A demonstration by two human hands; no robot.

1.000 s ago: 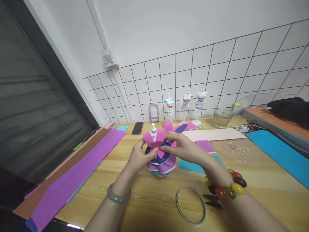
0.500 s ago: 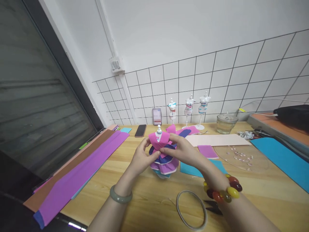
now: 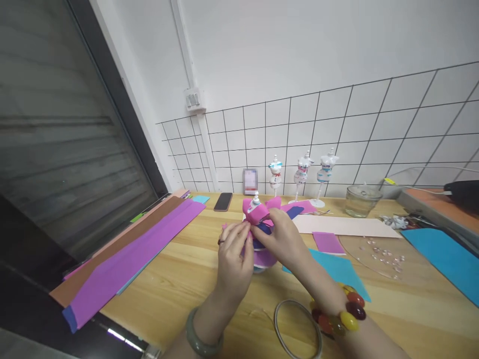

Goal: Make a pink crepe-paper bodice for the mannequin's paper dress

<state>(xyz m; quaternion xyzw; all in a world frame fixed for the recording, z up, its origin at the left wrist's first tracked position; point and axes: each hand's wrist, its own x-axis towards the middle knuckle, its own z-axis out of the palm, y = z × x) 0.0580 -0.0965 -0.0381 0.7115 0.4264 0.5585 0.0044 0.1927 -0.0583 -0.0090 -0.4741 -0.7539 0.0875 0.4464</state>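
Observation:
A small dress-form mannequin (image 3: 256,200) stands before me, wearing a layered dress (image 3: 265,258) of purple, dark blue and light blue. A bright pink strip (image 3: 258,213) wraps loosely around its upper body. My left hand (image 3: 236,254) has its fingers closed together at the front of the waist, pinching the pink strip's lower part. From the right side, my right hand (image 3: 285,239) grips the strip too, thumb and fingertips meeting the left ones at the waist. My fingers hide most of the bodice.
Three white mini mannequins (image 3: 275,172) stand by the wall grid near a propped phone (image 3: 250,181). Coloured sheets (image 3: 138,259) lie left. To the right are a water glass (image 3: 362,200), a clear disc with small gems (image 3: 385,257), and blue sheets (image 3: 339,269). A metal ring (image 3: 277,324) lies in front.
My left hand has turned and come in over the front of the waist. The pink strip's top now stands away from the mannequin in loops. The view has shifted left.

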